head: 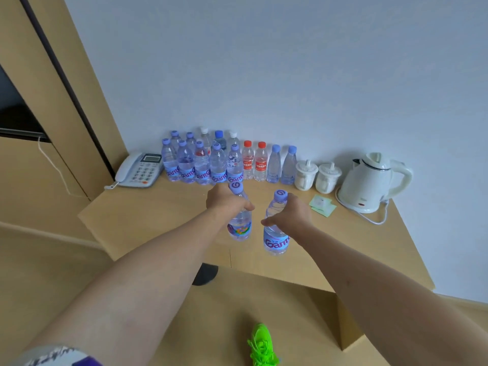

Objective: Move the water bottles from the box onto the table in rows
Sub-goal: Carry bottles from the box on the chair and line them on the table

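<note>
My left hand point(227, 202) grips the upper body of a purple-capped water bottle point(239, 228), held upright over the wooden table point(148, 215). My right hand point(289, 212) grips a second purple-capped bottle point(276, 241) the same way, just to the right and a little nearer to me. Both bottles hang above the middle of the table. Behind them, rows of several water bottles point(203, 165) stand against the wall, most with purple caps, two with red caps point(254, 161). The box is out of view.
A white telephone point(138, 169) sits at the table's back left. Two white lidded cups point(317, 177), a white kettle point(372, 180) with its cord, and green packets point(322, 205) fill the back right. A green shoe point(262, 346) is on the floor below.
</note>
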Tool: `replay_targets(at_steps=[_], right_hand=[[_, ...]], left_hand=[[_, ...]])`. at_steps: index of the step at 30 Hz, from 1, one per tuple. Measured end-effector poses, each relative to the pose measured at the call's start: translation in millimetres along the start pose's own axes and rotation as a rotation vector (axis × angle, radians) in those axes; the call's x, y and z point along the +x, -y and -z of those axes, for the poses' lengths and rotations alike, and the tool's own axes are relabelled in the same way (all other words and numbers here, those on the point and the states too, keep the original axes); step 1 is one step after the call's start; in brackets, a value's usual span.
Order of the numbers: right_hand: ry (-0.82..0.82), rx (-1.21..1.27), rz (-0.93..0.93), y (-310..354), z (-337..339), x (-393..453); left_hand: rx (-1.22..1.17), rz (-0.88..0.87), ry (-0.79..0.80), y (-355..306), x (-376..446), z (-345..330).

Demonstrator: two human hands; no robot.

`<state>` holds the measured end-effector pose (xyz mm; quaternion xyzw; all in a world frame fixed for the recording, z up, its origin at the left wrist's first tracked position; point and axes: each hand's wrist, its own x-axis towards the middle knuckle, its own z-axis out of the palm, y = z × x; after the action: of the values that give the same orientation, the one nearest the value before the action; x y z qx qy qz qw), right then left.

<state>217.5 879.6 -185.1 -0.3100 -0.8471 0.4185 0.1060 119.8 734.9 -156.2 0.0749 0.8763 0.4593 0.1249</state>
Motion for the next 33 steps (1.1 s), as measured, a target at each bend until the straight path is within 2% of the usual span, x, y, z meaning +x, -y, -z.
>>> replay_targets(at_steps=[7,13,18,22,30,33], right_hand=[[0.081,-0.035,-0.05,3.3,-17.2,147.8],[0.108,-0.14,-0.045,6.5,-18.1,226.0],[0.092,-0.193,-0.103,0.7,-22.9,255.3],[0.064,-0.2,-0.146,-0.9,-28.0,268.3],[0.039,-0.058,-0.195,6.2,-35.0,284.9],[0.125,-0.126,-0.179,11.4,-28.1,290.6]], left_hand=[[0.109,0.0,0.047,-37.3,129.3,-29.8],[0.207,-0.022,0.129,-50.4,207.4,-55.9],[0.304,-0.093,0.235,-47.6,247.0,-82.5],[0.305,-0.106,0.251,-39.2,267.2,-95.5],[0.32,-0.209,0.306,-49.8,295.6,-106.0],[0.45,-0.277,0.511,-65.4,307.1,-95.9]])
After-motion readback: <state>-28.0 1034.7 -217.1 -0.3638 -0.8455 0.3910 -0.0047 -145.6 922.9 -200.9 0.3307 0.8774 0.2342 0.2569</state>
